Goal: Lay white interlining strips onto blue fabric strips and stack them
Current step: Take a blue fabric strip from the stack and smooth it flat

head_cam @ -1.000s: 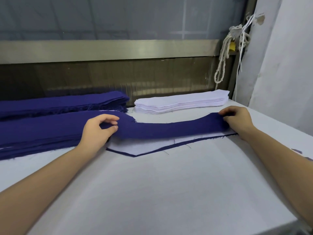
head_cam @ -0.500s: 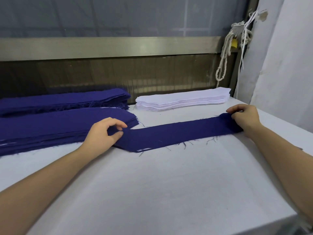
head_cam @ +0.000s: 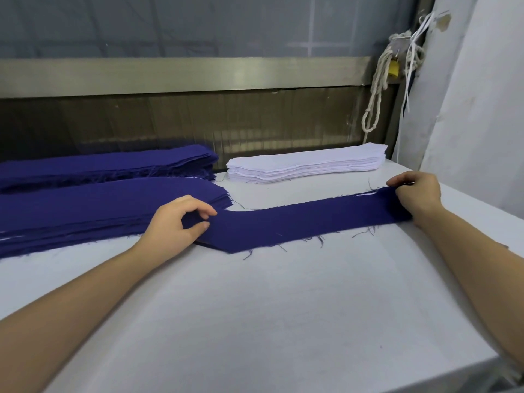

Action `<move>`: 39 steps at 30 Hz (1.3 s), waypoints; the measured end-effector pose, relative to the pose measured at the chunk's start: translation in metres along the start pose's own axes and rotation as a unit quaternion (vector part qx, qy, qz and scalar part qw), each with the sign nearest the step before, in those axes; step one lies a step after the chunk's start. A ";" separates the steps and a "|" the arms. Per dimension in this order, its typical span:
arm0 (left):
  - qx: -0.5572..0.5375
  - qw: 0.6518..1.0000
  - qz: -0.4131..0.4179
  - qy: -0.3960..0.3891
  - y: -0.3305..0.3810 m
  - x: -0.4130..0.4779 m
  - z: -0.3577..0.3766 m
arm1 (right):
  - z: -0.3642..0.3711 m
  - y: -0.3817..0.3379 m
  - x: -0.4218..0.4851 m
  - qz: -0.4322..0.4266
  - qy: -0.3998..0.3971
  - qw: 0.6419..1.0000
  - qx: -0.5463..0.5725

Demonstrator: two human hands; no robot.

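Fingers [head_cam: 204,212] of my left hand [head_cam: 175,222] pinch one end of the blue fabric strip [head_cam: 306,222], my right hand [head_cam: 416,194] pinches the other; it lies flat on the counter [head_cam: 255,321] near the white interlining stack [head_cam: 306,165].

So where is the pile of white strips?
In the head view, the pile of white strips sits at the back of the table, right of centre, beside the farther blue stack and behind the blue strip that the right hand pinches.
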State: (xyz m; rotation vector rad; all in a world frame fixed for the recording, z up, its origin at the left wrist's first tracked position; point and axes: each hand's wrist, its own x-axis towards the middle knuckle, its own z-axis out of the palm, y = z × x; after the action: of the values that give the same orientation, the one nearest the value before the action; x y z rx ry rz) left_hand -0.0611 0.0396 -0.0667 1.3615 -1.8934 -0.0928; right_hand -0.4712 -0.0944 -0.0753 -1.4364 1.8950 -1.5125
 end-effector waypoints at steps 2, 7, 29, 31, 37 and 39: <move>0.017 1.000 0.002 -0.015 0.000 0.000 0.001 | -0.001 0.001 -0.001 -0.002 -0.011 1.000 -0.029; 0.107 0.993 -0.031 -0.029 -0.005 0.001 0.004 | -0.002 -0.001 -0.002 -0.039 -0.047 0.989 -0.134; 0.187 0.978 -0.057 -0.078 -0.013 0.007 0.013 | -0.001 -0.011 -0.008 -0.164 0.007 0.975 -0.146; 0.180 0.978 -0.062 -0.079 -0.013 0.008 0.014 | 0.000 -0.004 -0.002 -0.124 -0.038 0.973 -0.191; 0.189 0.976 -0.052 -0.091 -0.013 0.009 0.014 | 0.009 0.000 0.003 -0.085 -0.112 0.952 -0.273; 0.195 0.976 -0.041 -0.091 -0.013 0.010 0.014 | 0.011 0.001 0.002 -0.079 -0.124 0.935 -0.323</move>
State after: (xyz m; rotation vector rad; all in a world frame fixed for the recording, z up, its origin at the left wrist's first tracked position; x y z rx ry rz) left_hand -0.0608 0.0211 -0.0768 1.7446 -2.0818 0.1236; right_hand -0.4646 -0.1018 -0.0796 -1.9761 2.2579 -0.7147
